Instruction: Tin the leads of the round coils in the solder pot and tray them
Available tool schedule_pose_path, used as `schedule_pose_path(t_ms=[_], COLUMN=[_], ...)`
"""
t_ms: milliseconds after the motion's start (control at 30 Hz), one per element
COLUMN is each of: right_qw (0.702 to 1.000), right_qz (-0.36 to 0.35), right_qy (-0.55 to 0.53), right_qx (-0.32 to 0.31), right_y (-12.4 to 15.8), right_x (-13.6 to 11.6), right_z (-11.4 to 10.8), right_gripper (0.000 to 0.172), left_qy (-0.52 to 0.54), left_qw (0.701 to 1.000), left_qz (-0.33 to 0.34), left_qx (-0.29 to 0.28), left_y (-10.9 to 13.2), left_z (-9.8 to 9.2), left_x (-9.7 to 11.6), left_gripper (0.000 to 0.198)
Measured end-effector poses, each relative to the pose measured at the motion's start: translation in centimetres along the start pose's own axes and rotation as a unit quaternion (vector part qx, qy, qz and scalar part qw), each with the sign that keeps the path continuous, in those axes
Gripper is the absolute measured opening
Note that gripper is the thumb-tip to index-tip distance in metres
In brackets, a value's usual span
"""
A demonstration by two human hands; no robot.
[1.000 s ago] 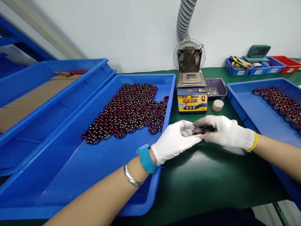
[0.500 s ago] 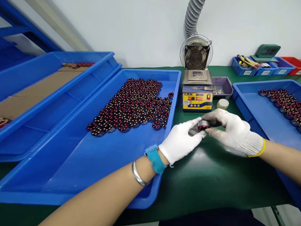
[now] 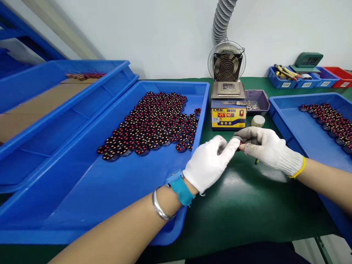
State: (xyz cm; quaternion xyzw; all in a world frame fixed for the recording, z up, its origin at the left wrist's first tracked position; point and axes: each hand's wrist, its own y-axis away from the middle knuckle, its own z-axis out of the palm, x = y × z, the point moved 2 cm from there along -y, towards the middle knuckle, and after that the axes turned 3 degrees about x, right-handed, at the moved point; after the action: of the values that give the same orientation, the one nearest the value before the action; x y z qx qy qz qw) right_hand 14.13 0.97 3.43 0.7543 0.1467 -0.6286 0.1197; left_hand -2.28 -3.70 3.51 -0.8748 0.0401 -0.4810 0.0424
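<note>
Between my two hands, over the green table mat (image 3: 233, 205), is a small round black coil part (image 3: 241, 141) with a bit of red showing. My right hand (image 3: 265, 148), in a white knit glove with greyed fingertips, pinches it from the right. My left hand (image 3: 210, 159), also white-gloved, has its fingers curled and one digit pressed against the part, covering much of it. Just behind the hands stands a yellow and blue CM 558 solder pot (image 3: 228, 119). To the left, a blue tray (image 3: 132, 183) holds many similar round parts (image 3: 154, 124).
A round whitish lid-like piece (image 3: 257, 121) and a purple bin (image 3: 265, 104) with metal scraps stand right of the pot. Another blue tray (image 3: 297, 121) with parts is at the right. Small tool bins (image 3: 286, 84) and a green clock (image 3: 308, 59) line the back; a grey duct (image 3: 224, 22) hangs above.
My left hand has rolled and its fingers have curled in, covering more of the part. My right hand keeps hold. The view has shifted slightly.
</note>
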Motion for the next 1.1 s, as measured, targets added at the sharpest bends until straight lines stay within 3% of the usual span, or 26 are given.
schedule_pose_path(t_ms=[67,200,233,300,367,433,533,667,800,867,933,1000,1100], right_qw=[1.000,0.993,0.991,0.988,0.990,0.993,0.998,0.997,0.995,0.996,0.997,0.997,0.996], right_qz=[0.024,0.097,0.112,0.117,0.096,0.070,0.017,-0.060,-0.043,-0.038,-0.047,-0.063,-0.072], right_qy=[-0.016,-0.039,-0.053,-0.081,-0.089,-0.083,-0.053,0.030,0.055,0.045,0.032,0.028,0.035], right_qx=[0.003,0.048,0.057,0.064,0.057,0.041,0.022,0.045,0.064,0.062,0.054,0.043,0.034], right_y=[-0.2,-0.8,-0.9,-1.0,-0.8,-0.6,-0.4,-0.4,-0.6,-0.5,-0.4,-0.1,0.1], right_x=[0.1,-0.1,-0.2,-0.4,-0.5,-0.3,0.3,0.6,0.4,0.2,0.1,0.0,0.0], right_z=[0.0,-0.4,-0.3,-0.2,0.2,0.5,0.6,0.0,-0.4,-0.3,-0.1,0.1,0.2], right_gripper=[0.025,0.025,0.026,0.026,0.024,0.023,0.025,0.027,0.026,0.027,0.028,0.028,0.027], left_qy=[0.011,0.175,0.216,0.290,0.340,0.360,0.325,0.274,0.327,0.296,0.213,0.137,0.098], left_qw=[1.000,0.978,0.968,0.950,0.927,0.909,0.917,0.943,0.943,0.947,0.969,0.986,0.993], left_qz=[0.007,-0.020,-0.041,-0.099,-0.152,-0.176,-0.194,-0.172,-0.025,-0.010,-0.050,-0.083,-0.060], left_qx=[0.004,0.116,0.120,0.060,-0.044,-0.119,-0.130,-0.081,0.062,0.120,0.110,0.048,-0.008], left_y=[0.2,0.2,0.2,0.1,0.1,0.0,-0.3,-0.6,-0.3,-0.1,0.0,-0.1,0.0], left_z=[0.3,-0.7,-0.8,-0.4,0.7,1.8,2.5,0.8,-2.1,-2.5,-1.7,-0.3,0.9], left_x=[0.2,0.1,0.0,-0.2,-0.2,0.0,0.0,0.0,0.4,0.3,0.0,-0.2,-0.1], left_gripper=[0.035,0.025,0.020,0.018,0.041,0.051,0.032,0.022,0.013,0.015,0.026,0.032,0.031])
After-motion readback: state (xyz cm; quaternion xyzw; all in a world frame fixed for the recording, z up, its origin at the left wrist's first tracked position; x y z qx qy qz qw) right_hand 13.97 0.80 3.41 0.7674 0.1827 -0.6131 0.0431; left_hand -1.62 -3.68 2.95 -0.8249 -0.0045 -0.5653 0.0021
